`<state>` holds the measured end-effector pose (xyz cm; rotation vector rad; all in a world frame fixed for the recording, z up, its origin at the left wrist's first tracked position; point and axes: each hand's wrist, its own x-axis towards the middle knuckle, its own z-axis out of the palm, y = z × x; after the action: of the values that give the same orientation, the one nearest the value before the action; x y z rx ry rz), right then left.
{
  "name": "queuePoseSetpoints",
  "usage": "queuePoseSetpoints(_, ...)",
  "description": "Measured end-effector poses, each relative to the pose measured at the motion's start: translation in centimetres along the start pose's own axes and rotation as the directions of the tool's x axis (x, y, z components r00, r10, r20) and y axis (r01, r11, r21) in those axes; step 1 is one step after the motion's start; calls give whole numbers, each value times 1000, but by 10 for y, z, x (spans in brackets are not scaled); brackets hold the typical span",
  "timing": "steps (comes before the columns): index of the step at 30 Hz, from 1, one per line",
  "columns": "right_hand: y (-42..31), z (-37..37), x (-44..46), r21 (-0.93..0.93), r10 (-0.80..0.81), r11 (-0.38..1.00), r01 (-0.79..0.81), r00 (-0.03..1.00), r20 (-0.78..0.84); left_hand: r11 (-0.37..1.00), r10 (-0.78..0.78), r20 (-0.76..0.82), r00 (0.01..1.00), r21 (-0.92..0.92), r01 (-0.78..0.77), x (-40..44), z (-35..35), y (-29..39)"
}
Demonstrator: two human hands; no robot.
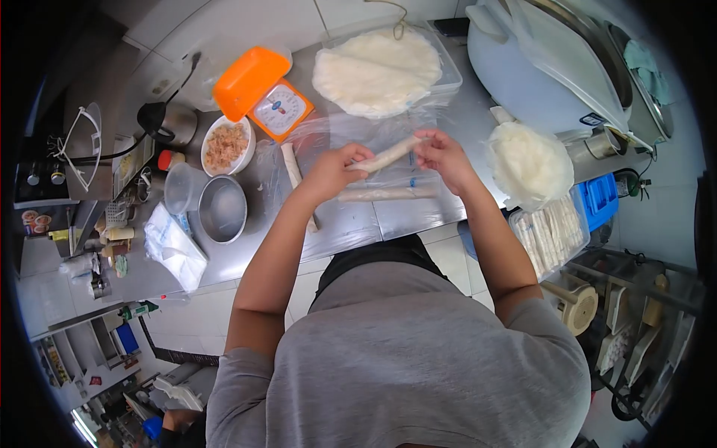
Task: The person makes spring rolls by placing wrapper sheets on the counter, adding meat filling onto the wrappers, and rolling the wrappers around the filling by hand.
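Observation:
A long, pale spring roll (386, 155) is stretched between my two hands above the steel table. My left hand (334, 173) grips one end between thumb and fingers. At the other, slightly higher end, the fingers of my right hand (442, 157) pinch the roll. Just below my hands, another roll (388, 193) lies on clear plastic film with small blue marks. To the left stands a thin wooden-looking rolling pin or stick (290, 166), partly hidden behind my left forearm. A stack of round, thin wrappers (377, 71) rests in a clear tray beyond my hands.
An orange kitchen scale (279, 108) stands beside a white bowl (249, 158) of pinkish filling. Nearer are a metal bowl (222, 209) and white plastic bags (174, 246). More wrappers (529, 164) sit at right, above a container of several finished rolls (549, 237). A large white tub (549, 67) fills the back right.

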<state>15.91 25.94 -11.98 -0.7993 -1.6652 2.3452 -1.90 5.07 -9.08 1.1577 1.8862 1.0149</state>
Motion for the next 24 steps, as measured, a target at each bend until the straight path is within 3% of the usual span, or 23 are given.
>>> queuePoseSetpoints(2, 17, -11, -1, -249, -119, 963, 101, 991, -56, 999, -31, 44, 999, -11, 31, 9, 12, -11)
queuePoseSetpoints(4, 31, -10, -15, -530, -321, 816, 229, 943, -86, 998, -57, 73, 996, -9, 58, 15, 20, -16)
queuePoseSetpoints(7, 50, -15, -20, -494, -203, 852, 173, 979, -6, 997, -77, 91, 993, -6, 78, 19, 26, -28)
queuePoseSetpoints(10, 53, -18, -24, -777, -299, 572, 262, 949, 101, 993, -107, 145, 984, -40, 114, 20, 30, -39)
queuePoseSetpoints(12, 59, -18, -23, -839, -421, 403, 365, 888, 184, 982, -167, 209, 964, -49, 181, 18, 33, -44)
queuePoseSetpoints(13, 62, -19, -22, -859, -473, 309, 408, 850, 233, 996, -87, 175, 981, 16, 85, 17, 37, -52)
queuePoseSetpoints(16, 60, -14, -29, -899, -417, 224, 377, 871, 261, 967, 112, 81, 990, 223, -127, 10, 46, -57)
queuePoseSetpoints(19, 43, 2, -47, -853, -474, 156, 497, 796, 377, 901, 197, -19, 980, 398, -173, -15, 52, -38)
queuePoseSetpoints(21, 52, 1, -54, -861, -429, 154, 485, 818, 384, 856, 251, -57, 966, 480, -194, -32, 51, -41)
queuePoseSetpoints(24, 55, -4, -63, -852, -328, 228, 471, 861, 389, 936, 179, -103, 978, 324, -137, -49, 53, -57)
